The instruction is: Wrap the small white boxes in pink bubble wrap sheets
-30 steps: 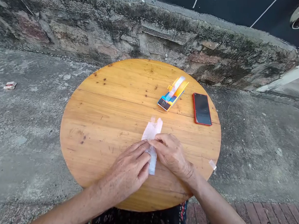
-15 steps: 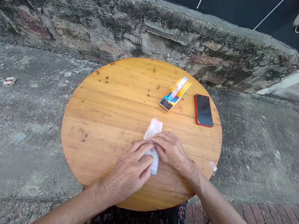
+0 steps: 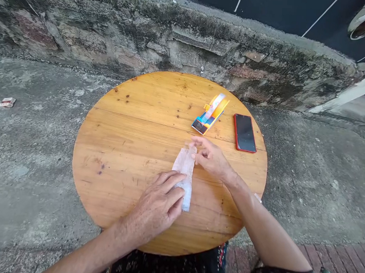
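A narrow, folded piece of whitish translucent wrap, seemingly bubble wrap (image 3: 184,161), lies lengthwise on the round wooden table (image 3: 108,149). My left hand (image 3: 163,198) holds its near half down, fingers bent over it and tips on its surface. At the far end, my right hand (image 3: 210,156) is beside the wrap's right corner, with thumb and forefinger apart. A faint clear strip, perhaps tape, shows at that far edge under the right fingertips. Beyond the hands stands a blue and yellow tape dispenser (image 3: 210,114) with a roll in it.
To the right of the dispenser lies a phone (image 3: 244,133) in a red case. A small piece of clear tape (image 3: 258,198) sticks to the table's right edge, partly behind my forearm. A stone wall (image 3: 138,40) runs behind the table. A small box (image 3: 7,102) lies on the ground at left.
My right hand has moved from the middle of the wrap to its far end, and its fingers have spread. The left hand stays on the wrap. The view has shifted slightly.
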A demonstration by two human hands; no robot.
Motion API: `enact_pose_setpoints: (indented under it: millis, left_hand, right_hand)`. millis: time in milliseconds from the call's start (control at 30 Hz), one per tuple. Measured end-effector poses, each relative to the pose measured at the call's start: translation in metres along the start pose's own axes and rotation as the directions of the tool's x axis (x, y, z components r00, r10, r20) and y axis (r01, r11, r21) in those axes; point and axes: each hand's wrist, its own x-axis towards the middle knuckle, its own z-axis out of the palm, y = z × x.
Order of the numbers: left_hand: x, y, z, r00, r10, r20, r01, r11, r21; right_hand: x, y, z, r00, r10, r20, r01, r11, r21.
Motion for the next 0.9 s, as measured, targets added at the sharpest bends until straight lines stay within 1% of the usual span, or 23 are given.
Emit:
enact_pose_setpoints:
  millis: [100, 233, 300, 367, 433, 500, 567, 633, 733, 900]
  left_hand:
    - [0.000, -0.001, 0.001, 1.000, 0.007, -0.005, -0.007, 1.000, -0.004]
    - [0.001, -0.003, 0.001, 1.000, 0.018, 0.006, -0.018, 1.000, -0.008]
    - [0.002, -0.004, 0.000, 0.999, 0.025, 0.032, -0.025, 1.000, -0.007]
    - [0.004, -0.004, -0.001, 0.997, 0.034, 0.068, -0.034, 0.999, -0.001]
    - [0.007, -0.005, -0.002, 0.994, 0.044, 0.095, -0.045, 0.999, 0.008]
    - [0.009, -0.005, -0.003, 0.993, 0.059, 0.104, -0.060, 0.998, 0.012]
    - [0.010, -0.006, -0.003, 0.992, 0.072, 0.103, -0.074, 0.997, 0.009]
    - [0.010, -0.007, -0.004, 0.991, 0.081, 0.109, -0.082, 0.997, 0.001]
    - [0.010, -0.009, -0.004, 0.988, 0.089, 0.130, -0.089, 0.996, -0.006]
    - [0.010, -0.011, -0.004, 0.985, 0.080, 0.156, -0.080, 0.997, -0.002]
  right_hand:
    - [0.009, 0.000, -0.003, 0.994, 0.023, 0.108, -0.035, 0.994, 0.104]
    - [0.015, -0.004, -0.011, 0.952, 0.029, 0.304, -0.082, 0.983, 0.163]
    - [0.017, -0.005, -0.013, 0.933, 0.033, 0.359, -0.079, 0.990, 0.114]
    - [0.019, -0.008, -0.011, 0.926, 0.044, 0.374, -0.037, 0.999, -0.027]
    - [0.019, -0.011, -0.006, 0.940, 0.020, 0.340, 0.062, 0.971, -0.230]
    - [0.017, -0.014, 0.001, 0.960, -0.040, 0.277, 0.158, 0.894, -0.418]
    - [0.014, -0.014, 0.008, 0.974, -0.080, 0.213, 0.185, 0.823, -0.537]
    - [0.010, -0.013, 0.014, 0.984, -0.088, 0.152, 0.162, 0.791, -0.590]
    - [0.005, -0.006, 0.019, 0.989, -0.129, 0.071, 0.146, 0.782, -0.606]
    - [-0.004, 0.006, 0.022, 0.967, -0.255, 0.000, 0.203, 0.769, -0.606]
